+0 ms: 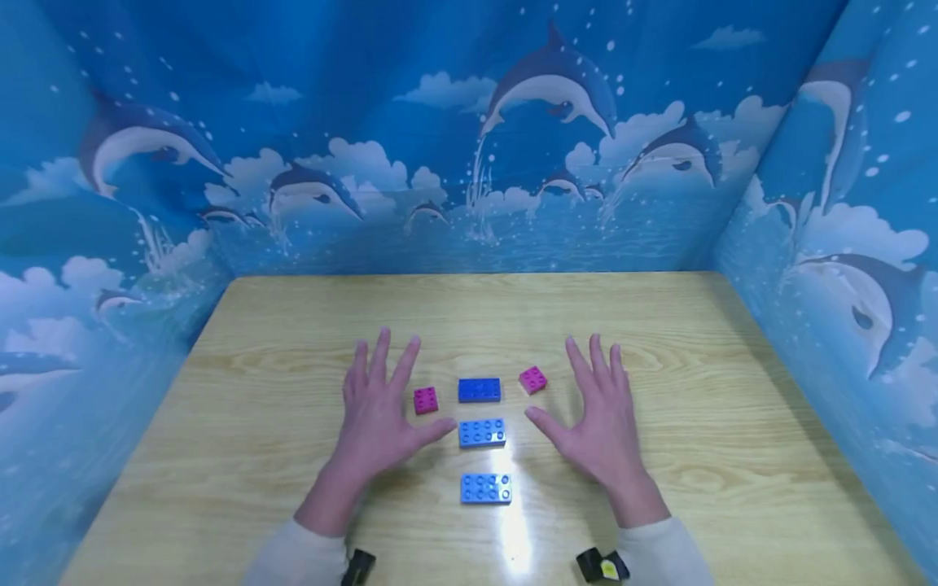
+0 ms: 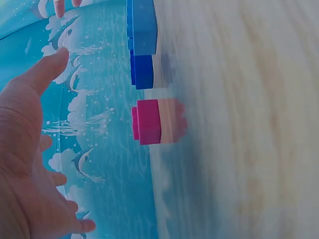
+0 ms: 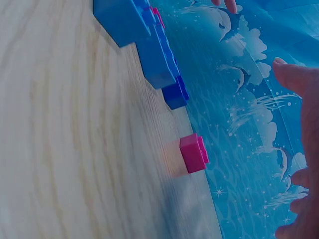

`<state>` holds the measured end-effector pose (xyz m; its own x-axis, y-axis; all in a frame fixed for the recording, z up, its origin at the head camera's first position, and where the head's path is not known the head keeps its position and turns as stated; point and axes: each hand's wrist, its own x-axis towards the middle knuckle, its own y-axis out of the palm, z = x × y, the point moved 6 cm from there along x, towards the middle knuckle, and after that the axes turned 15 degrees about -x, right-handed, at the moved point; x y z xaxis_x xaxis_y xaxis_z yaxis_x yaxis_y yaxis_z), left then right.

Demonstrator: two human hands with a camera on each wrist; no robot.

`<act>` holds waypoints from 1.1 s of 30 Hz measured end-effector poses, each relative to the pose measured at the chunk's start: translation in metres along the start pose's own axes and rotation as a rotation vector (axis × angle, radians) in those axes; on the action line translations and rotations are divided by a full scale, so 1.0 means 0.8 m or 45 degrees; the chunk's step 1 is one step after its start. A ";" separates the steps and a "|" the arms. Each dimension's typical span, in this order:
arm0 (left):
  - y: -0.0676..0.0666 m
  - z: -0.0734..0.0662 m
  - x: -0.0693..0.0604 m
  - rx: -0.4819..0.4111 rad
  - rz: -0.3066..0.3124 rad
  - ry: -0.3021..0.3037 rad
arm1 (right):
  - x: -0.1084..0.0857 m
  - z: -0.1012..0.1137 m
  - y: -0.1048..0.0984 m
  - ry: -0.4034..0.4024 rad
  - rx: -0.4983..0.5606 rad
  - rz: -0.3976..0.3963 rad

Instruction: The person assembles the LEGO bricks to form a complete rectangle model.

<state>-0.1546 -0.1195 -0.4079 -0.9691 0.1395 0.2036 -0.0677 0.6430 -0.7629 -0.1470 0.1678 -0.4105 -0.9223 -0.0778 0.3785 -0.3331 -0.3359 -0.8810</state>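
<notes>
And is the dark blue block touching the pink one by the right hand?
Apart. The head view shows a strip of wooden table between the dark blue block and the pink block by the right hand.

Obstacles, centre of the head view: we count one column of three, the dark blue brick (image 1: pixel 479 391) above, the middle light blue brick (image 1: pixel 481 433), the lower light blue brick (image 1: pixel 486 488). Flanking its top: the left pink brick (image 1: pixel 425 400) and the right pink brick (image 1: pixel 532 380), each leaving us a narrow gap.

Left hand (image 1: pixel 381 415): thumb tip just beside the middle light blue brick, so we find that lane tight. Right hand (image 1: pixel 604 419): a slim lane between thumb and column.

Wide room: we note bare tabletop (image 1: pixel 733 391) at right, at far left, and along the strip above the bricks, bounded by the dolphin curtain (image 1: pixel 403 57) at top and both sides.
</notes>
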 end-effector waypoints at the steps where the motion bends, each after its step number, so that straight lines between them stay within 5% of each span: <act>1: 0.001 -0.001 -0.001 -0.020 0.004 0.007 | -0.002 0.002 0.000 -0.001 0.024 0.000; 12: 0.016 -0.013 -0.013 -0.244 0.018 0.134 | -0.022 0.020 0.010 -0.048 0.248 0.015; 25: 0.042 -0.016 -0.022 -0.635 0.200 0.096 | -0.040 0.033 0.021 -0.130 0.487 0.048; 33: 0.059 -0.017 -0.030 -0.703 0.322 0.046 | -0.055 0.039 0.032 -0.135 0.621 0.128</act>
<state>-0.1315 -0.0825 -0.4403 -0.9297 0.3583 0.0859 0.3061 0.8808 -0.3613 -0.1085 0.1331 -0.4412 -0.9116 -0.2188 0.3479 -0.0903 -0.7193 -0.6888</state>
